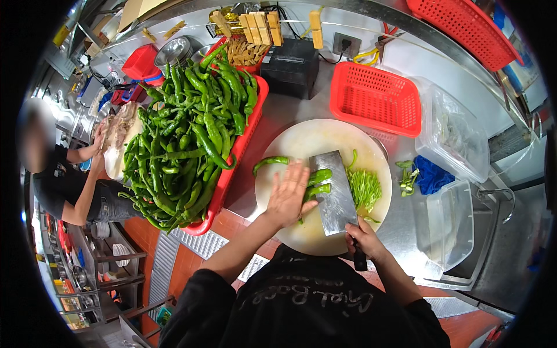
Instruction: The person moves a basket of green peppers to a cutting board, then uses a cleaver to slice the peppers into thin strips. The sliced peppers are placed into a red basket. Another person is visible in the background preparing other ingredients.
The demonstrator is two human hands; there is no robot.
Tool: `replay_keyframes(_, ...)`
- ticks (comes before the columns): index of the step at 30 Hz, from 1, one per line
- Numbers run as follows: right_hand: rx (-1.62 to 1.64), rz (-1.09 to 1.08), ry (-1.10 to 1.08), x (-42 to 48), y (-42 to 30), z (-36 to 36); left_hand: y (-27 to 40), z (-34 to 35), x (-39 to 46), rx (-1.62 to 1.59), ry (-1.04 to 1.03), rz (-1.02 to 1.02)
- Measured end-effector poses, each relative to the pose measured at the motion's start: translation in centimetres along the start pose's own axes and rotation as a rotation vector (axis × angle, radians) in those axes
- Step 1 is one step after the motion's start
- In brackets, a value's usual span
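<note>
My right hand [364, 238] grips the black handle of a Chinese cleaver [334, 195], whose broad blade lies tilted over a round white cutting board [287, 135]. My left hand [288, 193] is spread flat, palm down, left of the blade. Green chili peppers [320, 176] stick out between this hand and the cleaver, their far ends partly hidden under the palm. Another whole pepper [270, 162] rests at the board's left edge. To the right of the blade sits a pile of thinly sliced green pepper [365, 188].
A red tray [249, 135] heaped with long green peppers stands at left. Behind the board is a red perforated basket [376, 98]. Pepper stems [407, 177], a blue cloth [433, 175] and a clear plastic container [450, 226] lie right, near a sink [513, 243]. A co-worker [65, 174] handles meat at far left.
</note>
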State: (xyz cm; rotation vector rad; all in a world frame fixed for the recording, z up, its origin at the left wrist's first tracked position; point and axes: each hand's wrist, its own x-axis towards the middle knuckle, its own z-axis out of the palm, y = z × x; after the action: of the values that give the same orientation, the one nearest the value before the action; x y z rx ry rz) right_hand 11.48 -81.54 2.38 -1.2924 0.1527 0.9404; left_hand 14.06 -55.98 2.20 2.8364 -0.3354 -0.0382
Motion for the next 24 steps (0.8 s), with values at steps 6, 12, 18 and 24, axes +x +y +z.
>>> replay_keyframes(6,0.027,-0.013,-0.01,0.0,0.6,-0.2,-0.3,2.3,-1.5,0.022,-0.053,-0.137)
replay_keyframes(12,-0.105,0.05,-0.071,-0.5,0.0,-0.5,-1.0,1.8,-1.1,0.063,-0.047,-0.043)
replay_keyframes(18,-0.166,0.07,-0.09,0.6,-1.1,0.3,-1.0,1.7,-1.1,0.073,-0.03,-0.022)
replay_keyframes(24,-0.282,0.057,-0.183,-0.4,-1.5,-0.8,-1.2,1.4,-1.3,0.127,-0.067,0.057)
